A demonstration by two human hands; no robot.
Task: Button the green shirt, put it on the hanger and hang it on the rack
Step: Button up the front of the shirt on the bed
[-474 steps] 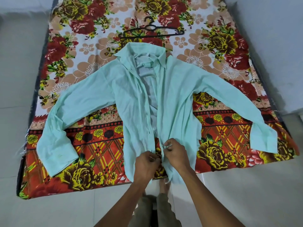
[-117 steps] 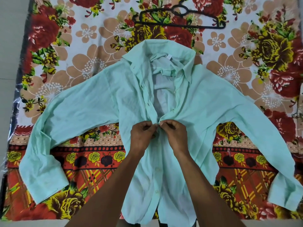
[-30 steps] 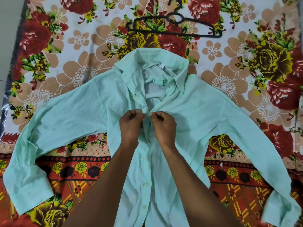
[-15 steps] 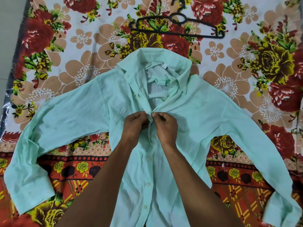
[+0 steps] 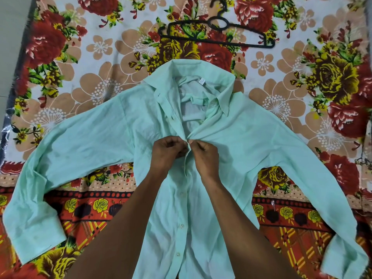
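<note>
Two hands' grip mid-placket, green shirt

A floral bedsheet fills nearly the whole view. Its upper part has a white ground printed with large red roses, tan blossoms with white dotted centres, and yellow-and-brown roses among green leaves. Below that, across the sheet, runs a narrow tan band with pale dots, then a dark red band carrying a row of small yellow and black roses. The lowest part of the sheet is an orange, red and yellow plaid with bigger yellow roses at its lower left. Left of the sheet's edge lies a strip of pale grey floor, with crinkled clear plastic at that edge.
</note>
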